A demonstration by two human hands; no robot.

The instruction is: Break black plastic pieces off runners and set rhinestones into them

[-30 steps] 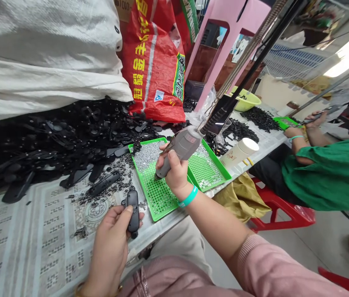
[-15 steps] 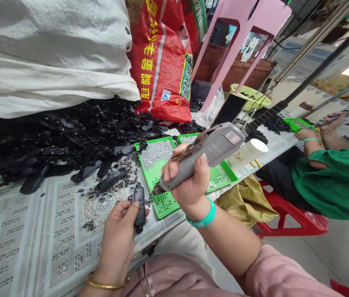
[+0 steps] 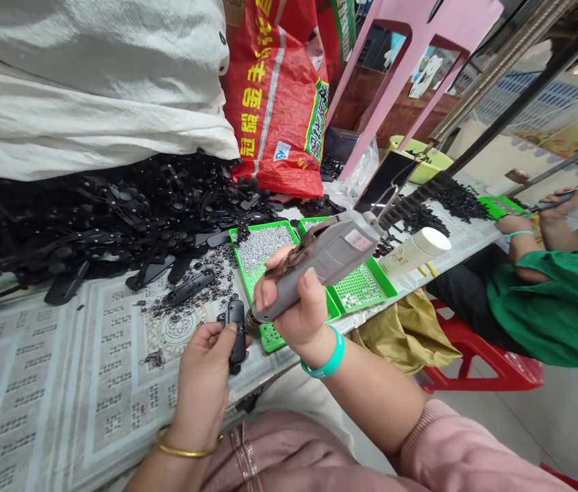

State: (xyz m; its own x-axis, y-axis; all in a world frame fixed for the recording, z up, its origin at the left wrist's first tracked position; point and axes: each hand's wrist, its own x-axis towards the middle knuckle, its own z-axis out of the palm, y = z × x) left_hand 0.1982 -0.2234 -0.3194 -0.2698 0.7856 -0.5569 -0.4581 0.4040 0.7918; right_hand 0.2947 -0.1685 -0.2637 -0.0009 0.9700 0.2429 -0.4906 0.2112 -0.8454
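Note:
Between the thumb and fingers of my left hand (image 3: 210,355) is a small black plastic part (image 3: 237,331) with rounded lugs, held upright over the table edge. My right hand (image 3: 296,301) is wrapped round a grey electric screwdriver (image 3: 320,266). Its nose points down and left, right beside the black part; whether the bit touches it I cannot tell. Behind the screwdriver lies a green tray (image 3: 268,249) of small silver screws, partly hidden by my right hand. A second green tray (image 3: 365,283), also holding screws, is to its right.
A large heap of black plastic parts (image 3: 115,219) covers the back left, under a white sack (image 3: 99,89). Tiny black pieces (image 3: 217,266) lie scattered nearby. A white bottle (image 3: 417,249) and a phone (image 3: 386,181) stand to the right. A co-worker in a green sleeve (image 3: 566,294) sits further right.
The screwdriver has moved left and slightly down, so its nose is now right at the black part. My left hand keeps its hold on the part. The whole view has shifted slightly.

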